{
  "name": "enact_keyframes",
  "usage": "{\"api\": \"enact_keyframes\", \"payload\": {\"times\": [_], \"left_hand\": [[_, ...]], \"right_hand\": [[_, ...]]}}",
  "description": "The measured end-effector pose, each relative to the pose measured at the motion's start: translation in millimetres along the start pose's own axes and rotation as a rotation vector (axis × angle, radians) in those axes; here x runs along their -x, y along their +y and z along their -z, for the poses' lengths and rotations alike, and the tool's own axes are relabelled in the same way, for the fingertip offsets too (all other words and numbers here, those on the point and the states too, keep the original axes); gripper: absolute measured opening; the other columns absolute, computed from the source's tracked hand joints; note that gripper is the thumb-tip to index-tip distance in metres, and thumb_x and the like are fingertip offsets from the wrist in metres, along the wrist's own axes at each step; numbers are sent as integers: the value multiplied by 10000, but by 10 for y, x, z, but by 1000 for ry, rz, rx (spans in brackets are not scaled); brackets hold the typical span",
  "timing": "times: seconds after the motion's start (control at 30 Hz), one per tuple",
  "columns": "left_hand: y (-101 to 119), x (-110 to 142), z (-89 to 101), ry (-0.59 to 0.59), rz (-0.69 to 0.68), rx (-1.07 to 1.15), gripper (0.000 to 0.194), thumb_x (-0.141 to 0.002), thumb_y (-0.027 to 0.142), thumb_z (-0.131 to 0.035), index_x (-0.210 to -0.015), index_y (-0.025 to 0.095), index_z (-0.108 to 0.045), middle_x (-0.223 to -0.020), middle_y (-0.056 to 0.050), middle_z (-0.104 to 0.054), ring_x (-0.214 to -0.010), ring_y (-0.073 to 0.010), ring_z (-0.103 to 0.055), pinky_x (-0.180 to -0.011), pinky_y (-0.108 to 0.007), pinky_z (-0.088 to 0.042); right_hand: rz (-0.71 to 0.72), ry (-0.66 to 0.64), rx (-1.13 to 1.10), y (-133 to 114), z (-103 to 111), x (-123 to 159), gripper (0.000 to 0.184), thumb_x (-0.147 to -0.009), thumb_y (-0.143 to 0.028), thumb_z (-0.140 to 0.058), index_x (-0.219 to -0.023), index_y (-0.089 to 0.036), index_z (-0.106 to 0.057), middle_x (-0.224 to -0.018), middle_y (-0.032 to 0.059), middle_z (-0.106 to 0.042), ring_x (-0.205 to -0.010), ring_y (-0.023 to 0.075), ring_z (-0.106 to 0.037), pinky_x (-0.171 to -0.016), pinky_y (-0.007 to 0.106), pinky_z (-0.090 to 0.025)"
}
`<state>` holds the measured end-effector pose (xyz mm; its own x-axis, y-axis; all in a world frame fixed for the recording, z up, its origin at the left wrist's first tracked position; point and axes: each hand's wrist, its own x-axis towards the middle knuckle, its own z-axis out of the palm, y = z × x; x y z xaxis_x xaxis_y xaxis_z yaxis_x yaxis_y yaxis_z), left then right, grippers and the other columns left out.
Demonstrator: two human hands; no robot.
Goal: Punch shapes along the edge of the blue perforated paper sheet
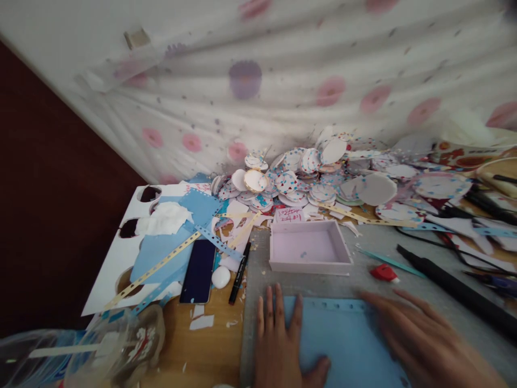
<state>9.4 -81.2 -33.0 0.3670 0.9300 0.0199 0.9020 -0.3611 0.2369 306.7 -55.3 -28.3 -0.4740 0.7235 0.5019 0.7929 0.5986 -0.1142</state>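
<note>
A blue sheet [339, 345] with a row of small punched holes along its top edge lies on a grey mat [258, 280]. My left hand [280, 345] is flat on the sheet's left side, fingers spread. Over the right edge, my right hand [420, 334] is blurred by motion, its fingers stretched out and holding nothing I can see; whether it touches the sheet I cannot tell. Just beyond the sheet stands a shallow white box [311, 245], open at the top. To its right are a small red object [385, 273] and a thin teal strip [393, 261].
Many speckled paper discs [287, 182] are heaped along the curtained wall. A phone [197, 271], black marker [239, 273] and white round object [221, 277] lie left. A long black tool [456, 285] crosses the right side. A clear plastic container [109, 345] stands near left.
</note>
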Motion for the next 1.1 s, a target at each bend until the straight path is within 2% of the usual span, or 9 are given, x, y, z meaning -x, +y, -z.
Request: {"api": "enact_keyframes", "payload": {"times": [0.17, 0.3, 0.4, 0.53, 0.63, 0.77, 0.9, 1.0, 1.1], "left_hand": [[-92, -58, 195, -44, -69, 32, 979, -844, 658, -649, -1630, 309, -180, -1698, -158, -79, -1532, -462, -184, -1164, -690, -294], [-259, -259, 385, -125, -151, 18, 923, -860, 707, -602, -1614, 308, -249, -1698, -165, -133, -1550, -412, -163, -1213, -630, -226], [-408, -435, 480, -193, -256, 13, 918, -857, 777, -531, -1598, 285, -304, -1687, -182, -187, -1552, -381, -184, -1223, -592, -220], [-508, -524, 519, -208, -371, -5, 906, -877, 776, -495, -1596, 256, -311, -1682, -192, -198, -1552, -344, -213, -1226, -531, -252], [-488, -490, 500, -168, -360, -27, 903, -884, 740, -535, -1598, 238, -304, -1683, -201, -182, -1552, -351, -206, -1215, -531, -285], [-377, -470, 505, -104, -358, -30, 714, -978, 588, -513, -1560, 194, -384, -1652, -189, -305, -1525, -322, -300, -1212, -524, -309], [-244, -554, 579, 40, -254, 25, 331, -1051, 301, -463, -1303, 191, -648, -1282, -106, -701, -1219, -234, -618, -1128, -470, -419], [-170, -634, 663, 53, -232, 98, 205, -1020, 258, -549, -1060, 209, -743, -970, -46, -733, -967, -208, -661, -936, -395, -503], [-98, -678, 732, 57, -296, 155, 215, -1011, 249, -579, -897, 200, -755, -878, -31, -717, -887, -184, -652, -880, -361, -477]], "right_hand": [[-18, 58, -8, 44, 23, -651, 408, -1039, -395, -407, -1374, -215, -554, -1238, 118, -689, -1015, 274, -665, -845, 428, -535], [11, -28, -22, 135, -213, -1095, 306, -1037, -298, -429, -960, -190, -704, -906, 99, -684, -810, 238, -593, -725, 377, -505], [-21, 5, -27, 218, -309, -1219, 297, -1030, -255, -430, -918, -170, -692, -891, 111, -645, -831, 250, -572, -741, 387, -502], [-26, 69, -43, 117, -242, -951, 281, -1026, -233, -420, -1164, -150, -650, -1061, 134, -642, -954, 259, -605, -804, 386, -529], [0, 45, -137, -102, -231, -573, 241, -1017, -258, -456, -1098, -209, -677, -1010, 96, -659, -899, 232, -629, -750, 345, -547], [-193, -36, -301, -293, -349, -307, 188, -998, -290, -511, -1038, -234, -686, -937, 82, -658, -832, 234, -638, -730, 371, -574], [-271, -74, -367, -287, -414, -314, 171, -962, -207, -504, -880, -237, -651, -878, 80, -660, -786, 237, -637, -681, 379, -579], [-269, -116, -421, -266, -351, -319, 193, -921, -147, -478, -846, -236, -632, -850, 63, -675, -769, 217, -659, -654, 336, -583], [-261, -171, -475, -271, -226, -324, 122, -932, -234, -543, -942, -240, -665, -886, 40, -720, -796, 202, -698, -689, 308, -596]]}}
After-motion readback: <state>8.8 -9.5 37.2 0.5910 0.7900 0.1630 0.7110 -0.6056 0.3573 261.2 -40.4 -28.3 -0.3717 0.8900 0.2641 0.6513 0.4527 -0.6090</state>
